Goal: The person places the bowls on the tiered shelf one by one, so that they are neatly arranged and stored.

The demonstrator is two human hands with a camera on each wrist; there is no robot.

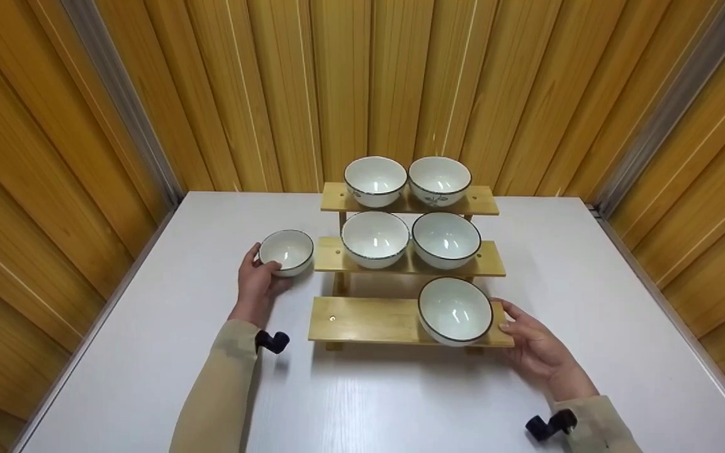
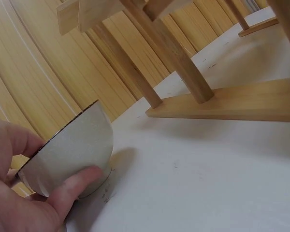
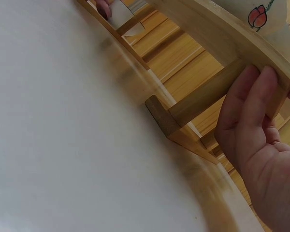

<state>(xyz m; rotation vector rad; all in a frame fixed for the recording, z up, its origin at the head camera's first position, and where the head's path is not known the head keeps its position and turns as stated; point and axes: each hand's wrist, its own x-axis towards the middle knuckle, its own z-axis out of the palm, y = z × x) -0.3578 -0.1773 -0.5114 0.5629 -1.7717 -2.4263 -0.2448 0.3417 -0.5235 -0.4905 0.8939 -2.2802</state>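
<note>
Bowl (image 1: 286, 251) upright, mouth up, gripped by left hand (image 1: 259, 284).

Bottom shelf (image 1: 362, 319) left half free; bowl (image 1: 455, 311) blocks right half.

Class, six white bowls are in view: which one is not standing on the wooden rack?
The small bowl at the left, gripped by the left hand. It sits on the white table; the other five stand on the rack.

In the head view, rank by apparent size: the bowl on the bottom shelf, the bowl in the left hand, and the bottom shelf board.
1. Bottom shelf board, widest by far.
2. Bowl on the bottom shelf.
3. Bowl in the left hand, which looks smallest; it sits farther from the camera, so true size is unsure.
</note>
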